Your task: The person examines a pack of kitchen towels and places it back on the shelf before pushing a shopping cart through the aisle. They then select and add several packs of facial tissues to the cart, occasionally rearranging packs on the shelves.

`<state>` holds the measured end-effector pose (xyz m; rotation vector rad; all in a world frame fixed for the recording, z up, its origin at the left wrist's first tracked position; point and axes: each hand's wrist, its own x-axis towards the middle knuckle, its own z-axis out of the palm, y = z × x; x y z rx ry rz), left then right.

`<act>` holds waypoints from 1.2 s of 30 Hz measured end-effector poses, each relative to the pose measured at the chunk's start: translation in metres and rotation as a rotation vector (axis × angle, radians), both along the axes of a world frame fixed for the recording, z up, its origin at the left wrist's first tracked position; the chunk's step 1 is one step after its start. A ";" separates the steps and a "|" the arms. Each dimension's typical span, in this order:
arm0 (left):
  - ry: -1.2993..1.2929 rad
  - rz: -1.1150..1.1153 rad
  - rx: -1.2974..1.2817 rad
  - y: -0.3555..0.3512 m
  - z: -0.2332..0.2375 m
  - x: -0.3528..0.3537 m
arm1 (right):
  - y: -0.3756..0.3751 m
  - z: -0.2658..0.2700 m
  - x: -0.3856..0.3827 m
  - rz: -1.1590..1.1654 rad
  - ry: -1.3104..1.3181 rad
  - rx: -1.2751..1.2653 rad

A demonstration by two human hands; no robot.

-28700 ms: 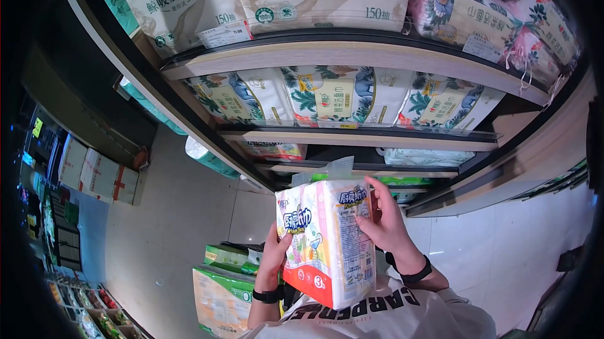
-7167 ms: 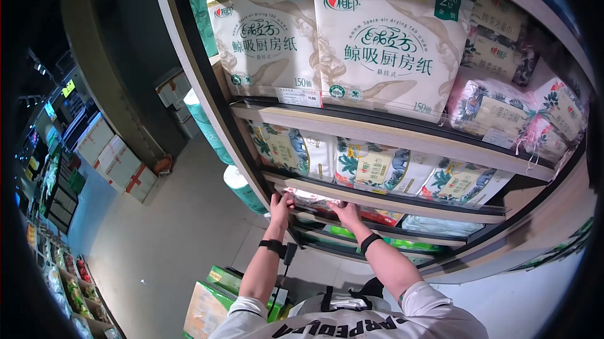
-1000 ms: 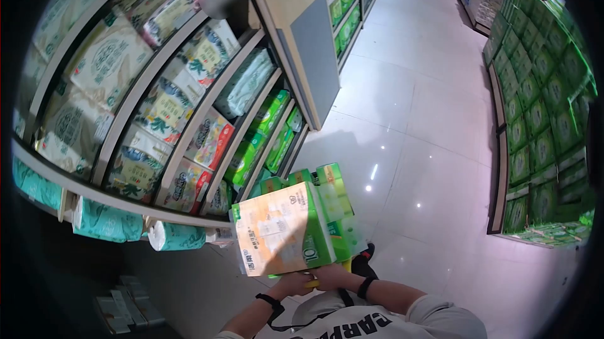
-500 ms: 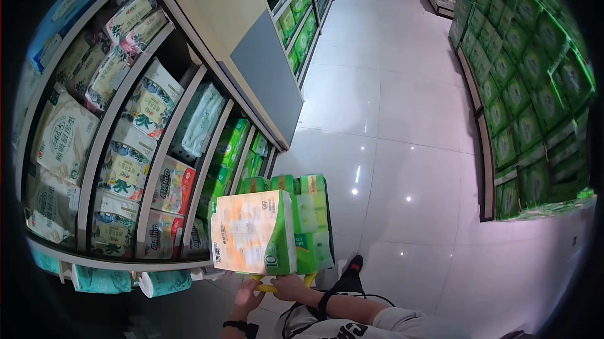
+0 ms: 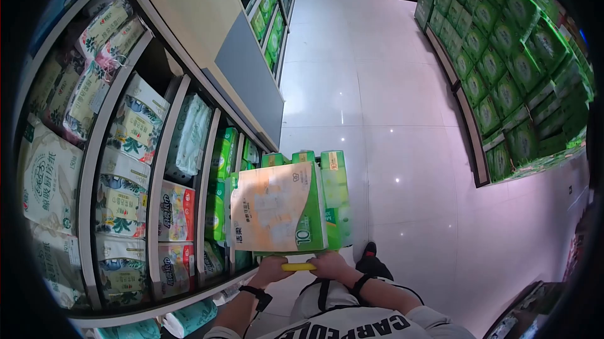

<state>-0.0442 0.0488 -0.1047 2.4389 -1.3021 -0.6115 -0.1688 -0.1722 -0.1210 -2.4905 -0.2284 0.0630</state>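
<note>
Both of my hands grip a yellow handle [image 5: 299,267] in front of my body. My left hand [image 5: 272,270] is wrapped round its left end and my right hand [image 5: 329,265] round its right end. Just beyond the handle sits a large white-and-green tissue pack [image 5: 270,210] with a "10" on its front corner. Smaller green packs [image 5: 334,178] stand behind it and to its right. Whatever carries the packs is mostly hidden beneath them. Dark bands circle both wrists.
Shelving [image 5: 90,226] packed with tissue goods runs close along my left, near the load. A grey-and-wood end panel [image 5: 248,65] rises ahead of it. A tall stack of green packs [image 5: 494,62] lines the right. Between them a shiny tiled floor [image 5: 377,87] stretches away.
The handle and packs have swung right in view, and the shelves have shifted left. My left hand, lower on the handle before, is now level with my right.
</note>
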 end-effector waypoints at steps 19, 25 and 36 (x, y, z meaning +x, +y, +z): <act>-0.066 0.100 -0.162 -0.110 0.004 0.161 | -0.095 0.009 0.153 -0.218 -0.217 0.009; -0.107 0.064 -0.148 -0.163 0.000 0.230 | -0.148 0.013 0.216 -0.225 -0.261 0.033; -0.186 0.066 -0.137 -0.280 -0.002 0.359 | -0.256 0.012 0.347 -0.363 -0.216 0.074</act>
